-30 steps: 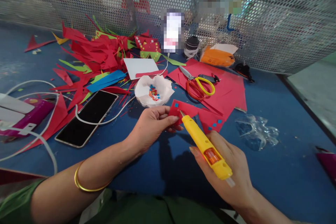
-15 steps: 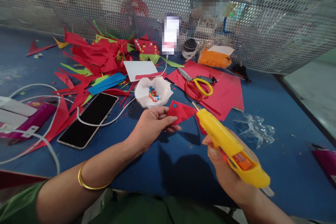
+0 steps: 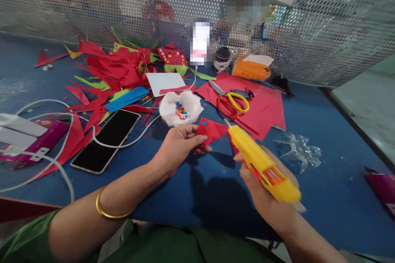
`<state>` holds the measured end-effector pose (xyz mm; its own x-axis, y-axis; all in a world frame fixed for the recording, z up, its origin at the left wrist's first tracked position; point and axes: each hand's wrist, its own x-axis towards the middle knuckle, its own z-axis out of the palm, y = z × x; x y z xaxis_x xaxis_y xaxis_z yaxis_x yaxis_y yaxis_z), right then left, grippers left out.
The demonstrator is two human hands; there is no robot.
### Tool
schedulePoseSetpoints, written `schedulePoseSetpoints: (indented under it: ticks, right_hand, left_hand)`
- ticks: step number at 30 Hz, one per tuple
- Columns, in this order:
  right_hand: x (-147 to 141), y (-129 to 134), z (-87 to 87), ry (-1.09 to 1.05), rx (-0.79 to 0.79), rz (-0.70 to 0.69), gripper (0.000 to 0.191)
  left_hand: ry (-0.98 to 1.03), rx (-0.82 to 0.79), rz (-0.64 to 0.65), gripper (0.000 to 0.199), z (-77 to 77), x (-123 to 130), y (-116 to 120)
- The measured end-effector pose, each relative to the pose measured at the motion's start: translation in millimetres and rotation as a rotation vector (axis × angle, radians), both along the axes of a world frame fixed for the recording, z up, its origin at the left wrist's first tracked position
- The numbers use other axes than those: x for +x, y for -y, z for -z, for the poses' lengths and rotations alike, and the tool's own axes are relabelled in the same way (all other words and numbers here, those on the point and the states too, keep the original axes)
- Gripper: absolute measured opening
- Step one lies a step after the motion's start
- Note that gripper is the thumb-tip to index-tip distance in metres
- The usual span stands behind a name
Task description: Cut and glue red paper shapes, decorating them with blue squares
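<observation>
Red paper, one, left hand; glue gun, one, right hand.

Around the centre of the view: yellow glue gun at five o'clock, red paper piece with one blue square at four, scissors with one red and one yellow handle at two, red-green paper heap at ten, paper shapes seemingly dotted yellow and white at eleven.
</observation>
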<state>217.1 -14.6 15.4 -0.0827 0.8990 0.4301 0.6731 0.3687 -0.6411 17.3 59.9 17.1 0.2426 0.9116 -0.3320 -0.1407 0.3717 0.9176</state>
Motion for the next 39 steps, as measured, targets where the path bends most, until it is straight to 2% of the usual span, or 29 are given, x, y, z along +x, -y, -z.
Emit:
schedulePoseSetpoints:
  ticks: [3, 6, 12, 16, 20, 23, 27, 29, 31, 33, 35, 37, 39]
  right_hand:
    - [1, -8, -11.4, -0.121, -0.097, 0.014, 0.019]
    - [20, -13, -19.4, -0.062, -0.145, 0.195, 0.025]
    - [86, -18, -21.0, 0.508, -0.164, 0.627, 0.045]
    - [105, -19, -15.6, 0.806, -0.315, 0.769, 0.042]
    - [109, -22, -11.0, 0.958, -0.403, 0.712, 0.039]
    - [113, -23, -7.3, 0.986, -0.415, 0.678, 0.041]
    - [123, -17, -4.2, 0.951, -0.418, 0.664, 0.059]
    - [127, -11, -7.6, 0.935, -0.365, 0.677, 0.069]
    - [126, -5, -17.8, 0.892, -0.249, 0.684, 0.068]
    - [118, -5, -35.7, 0.813, -0.093, 0.647, 0.054]
    - [101, -13, -58.6, 0.723, 0.062, 0.547, 0.036]
    - [76, -31, -80.8, 0.593, 0.141, 0.377, 0.023]
    - [44, -60, -95.6, 0.510, 0.201, 0.100, 0.018]
  left_hand:
    - [0.006, 0.010, -0.019, 0.016, -0.3, 0, -1]
    - [0.011, 0.018, -0.040, 0.019, -0.7, 0, -1]
    - [0.016, 0.016, -0.031, 0.017, -1.4, 0, 0]
    - [0.026, 0.019, -0.017, 0.015, -1.3, 0, -1]
    - [0.030, 0.014, -0.012, 0.014, -0.9, 0, -1]
    - [0.034, 0.011, -0.009, 0.011, -1.3, 1, 0]
    - [0.052, 0.016, 0.006, 0.006, -2.5, 0, 2]
    - [0.078, 0.015, 0.009, 0.005, -3.9, 0, 4]
    - [0.101, 0.017, 0.008, 0.005, -6.7, -1, 5]
    - [0.110, 0.020, 0.010, 0.004, -11.0, -3, 8]
    - [0.101, 0.016, 0.021, 0.004, -16.0, -6, 10]
    - [0.083, 0.002, 0.040, 0.004, -19.8, -9, 13]
    - [0.055, -0.012, 0.067, 0.003, -20.7, -13, 15]
